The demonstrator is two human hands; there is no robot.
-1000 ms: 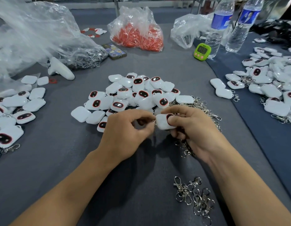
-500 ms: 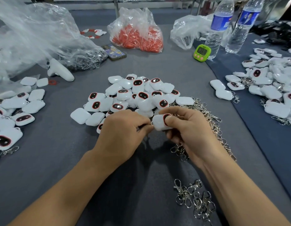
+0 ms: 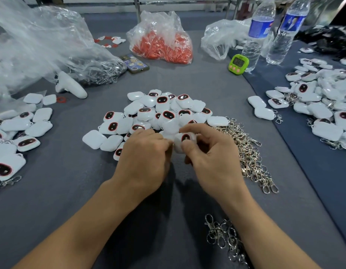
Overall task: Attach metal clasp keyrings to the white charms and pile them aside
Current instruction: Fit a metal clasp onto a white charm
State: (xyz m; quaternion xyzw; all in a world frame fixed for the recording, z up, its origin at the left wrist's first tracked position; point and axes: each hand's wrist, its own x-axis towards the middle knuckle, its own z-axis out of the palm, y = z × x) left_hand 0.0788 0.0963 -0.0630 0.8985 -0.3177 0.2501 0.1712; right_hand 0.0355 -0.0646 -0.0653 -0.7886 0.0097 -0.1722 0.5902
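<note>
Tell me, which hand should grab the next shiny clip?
Probably the right hand: the clasp heap lies just beside it, while the left hand sits beyond the charm.

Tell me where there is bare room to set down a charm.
Bare cloth lies between the central charm pile and the left charm pile, also left of the left hand. Crowded: clasp heap beside the right hand.

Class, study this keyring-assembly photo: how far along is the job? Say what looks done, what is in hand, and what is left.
Done: charms with clasps lie in the left pile and right pile. In hand: the right hand pinches one charm; the left hand works at its edge, any clasp hidden. Left: a large centre heap of bare charms and many loose clasps.
</note>
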